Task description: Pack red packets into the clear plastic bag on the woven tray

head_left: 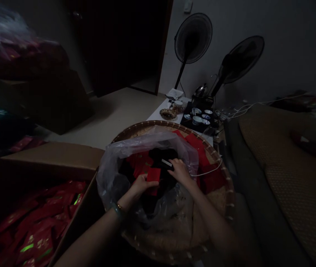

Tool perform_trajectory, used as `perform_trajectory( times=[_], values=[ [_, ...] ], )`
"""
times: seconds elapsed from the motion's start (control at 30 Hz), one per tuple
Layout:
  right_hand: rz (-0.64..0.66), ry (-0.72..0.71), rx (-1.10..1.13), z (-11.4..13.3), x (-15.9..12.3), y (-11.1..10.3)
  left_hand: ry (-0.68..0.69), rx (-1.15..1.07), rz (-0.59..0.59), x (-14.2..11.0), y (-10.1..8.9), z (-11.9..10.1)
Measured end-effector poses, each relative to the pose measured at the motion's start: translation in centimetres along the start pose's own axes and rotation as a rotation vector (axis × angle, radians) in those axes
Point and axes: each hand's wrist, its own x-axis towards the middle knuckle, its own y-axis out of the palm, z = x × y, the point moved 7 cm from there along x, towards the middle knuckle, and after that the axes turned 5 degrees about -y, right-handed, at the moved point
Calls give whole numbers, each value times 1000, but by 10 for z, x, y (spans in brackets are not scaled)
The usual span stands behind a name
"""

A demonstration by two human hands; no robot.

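Note:
My left hand (pixel 140 184) is closed on a small red packet (pixel 153 175), with the thumb across its front. Close by, my right hand (pixel 179 171) has its fingers bent round a slim whitish strip (pixel 167 162); what it belongs to is too dark to tell. Both hands are over the mouth of a clear plastic bag (pixel 110 174) that holds dark loose material and more red packets (pixel 140 163). The bag rests in a round woven bamboo tray (pixel 171 243). Red packets (pixel 199 148) also lie along the tray's right side.
At left stands an open cardboard box (pixel 49 155) full of shiny red packets (pixel 43 222). Behind the tray, a low table holds cups (pixel 197 120) and a kettle (pixel 201 90). Two standing fans (pixel 193 38) are near the wall. A woven mat (pixel 288 159) covers a seat at right.

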Motion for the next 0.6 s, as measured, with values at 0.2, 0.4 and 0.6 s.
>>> perform_trajectory(
  times=[0.2, 0.4, 0.6],
  values=[
    [58, 35, -1, -3, -2, -4, -32, -25, 4, 8, -3, 9],
    [70, 92, -35, 1, -4, 1, -4, -18, -7, 6, -4, 5],
    [-46, 133, 343, -27, 3, -17, 5, -39, -1, 4, -2, 2]
  ],
)
